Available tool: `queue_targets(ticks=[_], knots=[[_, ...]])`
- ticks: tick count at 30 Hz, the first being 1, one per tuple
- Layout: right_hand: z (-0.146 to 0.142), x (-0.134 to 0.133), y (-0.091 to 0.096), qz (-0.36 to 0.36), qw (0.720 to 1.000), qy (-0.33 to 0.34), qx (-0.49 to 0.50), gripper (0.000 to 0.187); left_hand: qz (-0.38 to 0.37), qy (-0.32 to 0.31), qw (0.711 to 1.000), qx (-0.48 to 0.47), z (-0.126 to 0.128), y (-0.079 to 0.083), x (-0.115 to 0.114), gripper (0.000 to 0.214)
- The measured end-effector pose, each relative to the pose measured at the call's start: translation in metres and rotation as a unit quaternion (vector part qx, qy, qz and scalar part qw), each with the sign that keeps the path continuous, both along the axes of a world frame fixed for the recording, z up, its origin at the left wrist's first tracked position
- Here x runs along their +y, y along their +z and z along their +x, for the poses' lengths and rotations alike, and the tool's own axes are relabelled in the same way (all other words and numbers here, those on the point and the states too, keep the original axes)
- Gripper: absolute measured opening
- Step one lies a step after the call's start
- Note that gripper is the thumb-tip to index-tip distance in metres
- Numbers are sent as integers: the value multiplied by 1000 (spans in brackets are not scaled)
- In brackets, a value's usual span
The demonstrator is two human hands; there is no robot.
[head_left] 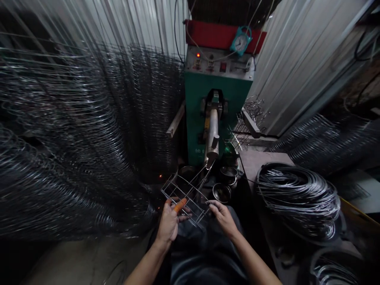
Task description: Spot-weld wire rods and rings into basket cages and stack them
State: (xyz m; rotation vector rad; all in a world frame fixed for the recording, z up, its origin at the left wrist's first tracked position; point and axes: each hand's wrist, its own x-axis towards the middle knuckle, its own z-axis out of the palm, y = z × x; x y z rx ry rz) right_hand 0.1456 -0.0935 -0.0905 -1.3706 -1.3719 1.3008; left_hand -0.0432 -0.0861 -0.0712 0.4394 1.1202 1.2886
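Observation:
A small wire rack (187, 189) of crossed metal rods is held tilted above my lap. My left hand (172, 219) grips its near left side, with orange wraps showing on the thumb and a finger. At the right edge of the rack, my right hand (221, 213) pinches the wire between thumb and fingertips; whether it also holds a loose piece of wire I cannot tell. The rack's far corner reaches the tip of the spot welder's arm (212, 136), where a small bright glint shows. Behind it stands the green welder body (196, 103).
Tall stacks of bent wire frames (89, 118) crowd the left side. To the right, a large coil of wire (298, 198) lies on a bench (264, 158). Small metal bowls (222, 192) sit below the welder arm. A teal clock (241, 41) rests on the machine's top.

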Motion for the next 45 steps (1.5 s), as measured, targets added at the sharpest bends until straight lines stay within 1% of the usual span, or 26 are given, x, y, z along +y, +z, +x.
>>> queue_targets(ticks=[4, 12, 17, 19, 22, 24, 26, 28, 29, 30, 31, 32, 33, 34, 35, 36, 37, 38, 39, 41, 43, 45], knots=[[-6, 7, -3, 24, 999, -19, -9, 33, 1, 9, 1000, -6, -2, 2, -2, 42], [-10, 3, 3, 18, 999, -38, -1, 36, -1, 1, 1000, -4, -4, 3, -1, 45], [-8, 3, -1, 10, 998, -35, 42, 37, 16, -10, 1000, -4, -6, 2, -2, 45], [-5, 2, -5, 4, 998, -19, 68, 37, 22, -15, 1000, 0, -6, 2, -1, 44], [-1, -8, -10, 5, 997, 33, 70, 33, 9, -15, 1000, 4, -6, 4, 2, 41], [-2, -23, -8, 7, 996, 63, 57, 35, -7, -18, 1000, 1, -9, 5, 0, 40], [-4, -40, -1, -6, 994, 78, 71, 34, -7, -49, 999, -9, -15, 6, -10, 44], [-7, -55, 12, -41, 990, 66, 119, 34, 42, -97, 994, 14, -24, 2, -29, 58], [-9, -60, 19, -62, 986, 49, 145, 34, 87, -124, 987, 56, -29, -2, -40, 69], [-10, -62, 27, -81, 982, 30, 167, 34, 142, -156, 970, 120, -35, -7, -51, 79], [-12, -63, 35, -96, 978, 13, 184, 35, 200, -193, 940, 199, -39, -12, -61, 87], [-14, -62, 43, -108, 975, 2, 193, 35, 253, -232, 895, 284, -43, -18, -69, 89], [-16, -60, 50, -115, 974, -2, 197, 35, 295, -271, 842, 362, -47, -23, -75, 84], [-18, -57, 56, -122, 972, -4, 200, 36, 325, -303, 788, 426, -49, -28, -78, 74], [-21, -54, 62, -128, 971, -3, 202, 37, 347, -321, 742, 475, -51, -32, -79, 62], [-24, -52, 66, -131, 970, -1, 202, 38, 361, -326, 708, 512, -52, -35, -79, 53], [-26, -52, 70, -133, 970, 3, 201, 39, 370, -320, 686, 538, -52, -38, -78, 47], [-29, -53, 73, -132, 971, 5, 201, 39, 374, -312, 675, 555, -52, -40, -77, 44], [-31, -55, 74, -132, 970, 6, 202, 39, 377, -306, 670, 561, -51, -42, -77, 42], [-34, -64, 76, -134, 968, 5, 214, 37, 384, -290, 681, 553, -49, -48, -81, 40], [-35, -72, 77, -143, 960, -4, 242, 36, 397, -246, 711, 526, -45, -54, -88, 40], [-34, -77, 80, -139, 953, -10, 268, 38, 393, -194, 755, 488, -44, -61, -92, 39]])
